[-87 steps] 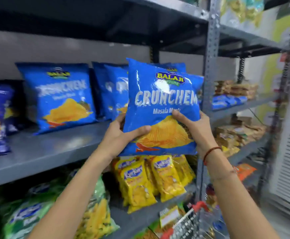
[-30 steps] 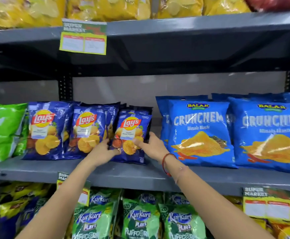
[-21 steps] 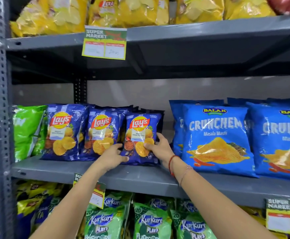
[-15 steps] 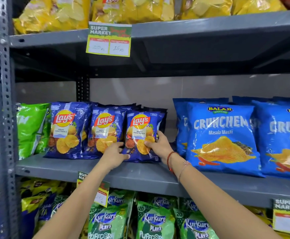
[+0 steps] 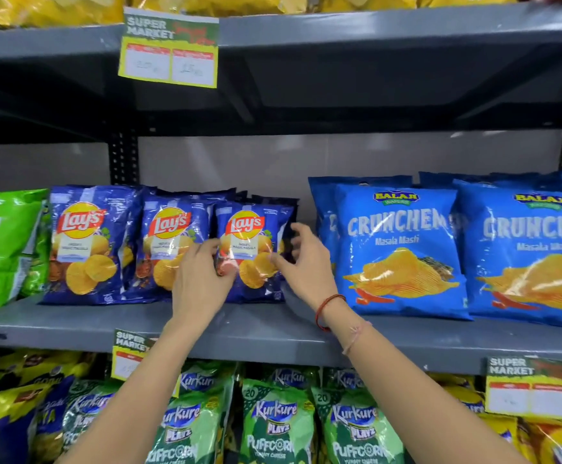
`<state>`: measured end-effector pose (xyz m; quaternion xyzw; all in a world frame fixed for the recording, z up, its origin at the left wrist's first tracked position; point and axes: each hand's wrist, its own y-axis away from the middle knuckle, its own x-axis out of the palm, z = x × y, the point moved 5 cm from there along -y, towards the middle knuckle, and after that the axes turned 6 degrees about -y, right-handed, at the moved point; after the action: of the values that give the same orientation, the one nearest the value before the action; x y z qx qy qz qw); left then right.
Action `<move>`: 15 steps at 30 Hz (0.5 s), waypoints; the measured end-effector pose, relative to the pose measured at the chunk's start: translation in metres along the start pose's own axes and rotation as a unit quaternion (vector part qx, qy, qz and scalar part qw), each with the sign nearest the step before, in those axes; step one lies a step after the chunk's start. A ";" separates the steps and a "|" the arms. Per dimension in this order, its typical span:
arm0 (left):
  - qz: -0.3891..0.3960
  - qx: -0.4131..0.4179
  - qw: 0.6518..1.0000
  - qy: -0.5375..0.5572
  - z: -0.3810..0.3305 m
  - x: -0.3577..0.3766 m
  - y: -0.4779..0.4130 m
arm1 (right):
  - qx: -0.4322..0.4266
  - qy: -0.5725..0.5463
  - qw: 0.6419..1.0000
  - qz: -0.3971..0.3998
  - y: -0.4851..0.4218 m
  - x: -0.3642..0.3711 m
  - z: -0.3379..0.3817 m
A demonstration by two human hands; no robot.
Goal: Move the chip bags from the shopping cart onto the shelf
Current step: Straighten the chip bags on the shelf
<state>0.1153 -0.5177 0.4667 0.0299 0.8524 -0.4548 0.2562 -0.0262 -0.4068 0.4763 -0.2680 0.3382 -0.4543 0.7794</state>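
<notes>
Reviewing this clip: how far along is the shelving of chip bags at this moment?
Done: three dark blue Lay's bags stand in a row on the middle shelf, with Crunchem bags upright to their right. In hand: the left hand and right hand flank the rightmost Lay's bag, fingers loose, apparently settling it rather than gripping. Left: unknown, since the shopping cart is out of view.

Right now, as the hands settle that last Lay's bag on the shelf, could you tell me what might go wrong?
1. The rightmost Lay's bag stands upright near the front of the grey shelf; it may tip forward once the left hand leaves it.
2. The right hand, open beside that bag, could brush the neighbouring Crunchem bag and shift it.
3. The Lay's row is packed tightly, so nudging one bag may disturb the others.
</notes>
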 end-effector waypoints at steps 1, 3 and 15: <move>-0.014 0.016 0.999 0.032 -0.013 -0.001 0.000 | -0.028 0.012 0.999 -0.020 0.003 -0.014 0.006; -0.014 0.036 0.994 0.107 -0.041 0.005 -0.001 | -0.066 0.024 0.995 -0.073 0.009 -0.047 0.013; 0.305 -0.149 0.875 0.346 -0.142 0.131 0.009 | 0.092 0.112 0.977 -0.157 0.011 -0.188 -0.080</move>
<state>-0.0537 -0.4239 0.4634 0.4056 0.8927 -0.1822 0.0727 -0.1495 -0.2436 0.4712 -0.1923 0.3343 -0.6270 0.6769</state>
